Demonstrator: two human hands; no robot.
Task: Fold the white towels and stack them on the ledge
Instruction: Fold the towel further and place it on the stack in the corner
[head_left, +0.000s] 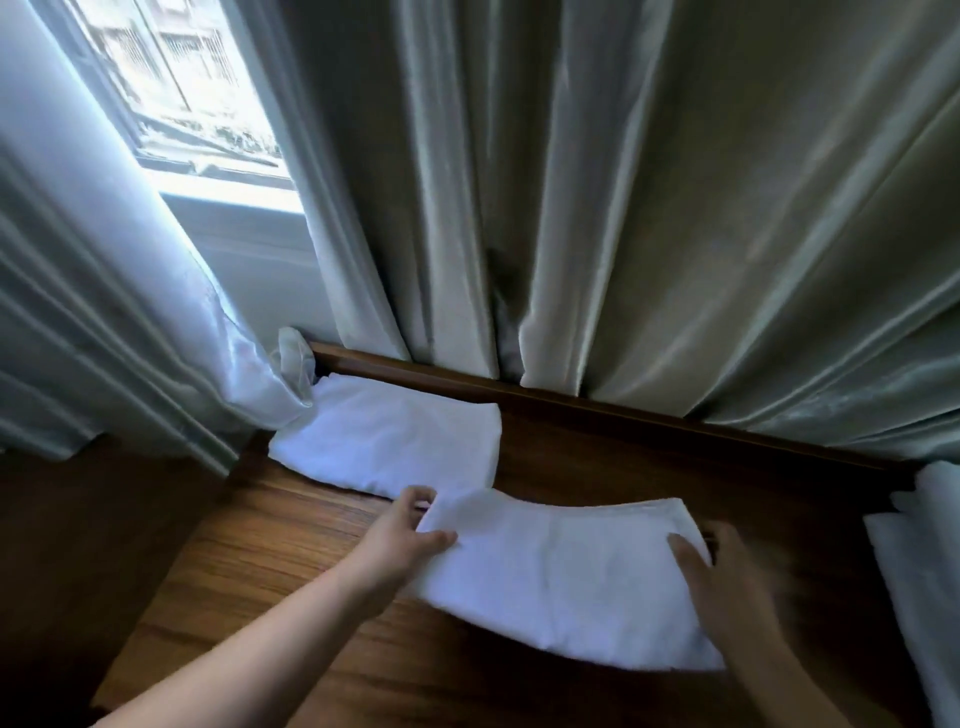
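A folded white towel (561, 577) lies across the wooden ledge (291, 561) in front of me. My left hand (410, 535) pinches its left end, thumb on top and fingers curled under the edge. My right hand (722, 571) grips its right end, thumb on the cloth, and looks blurred. A second folded white towel (389, 441) lies flat further back and to the left, against the ledge's raised back rail (597, 402). More white towel cloth (919, 571) sits at the right edge of the view, partly cut off.
Grey-green curtains (623, 208) hang down onto the back rail. A pale sheer curtain (104, 312) bunches at the left beside the window (182, 93). The ledge's left edge drops off near the curtain.
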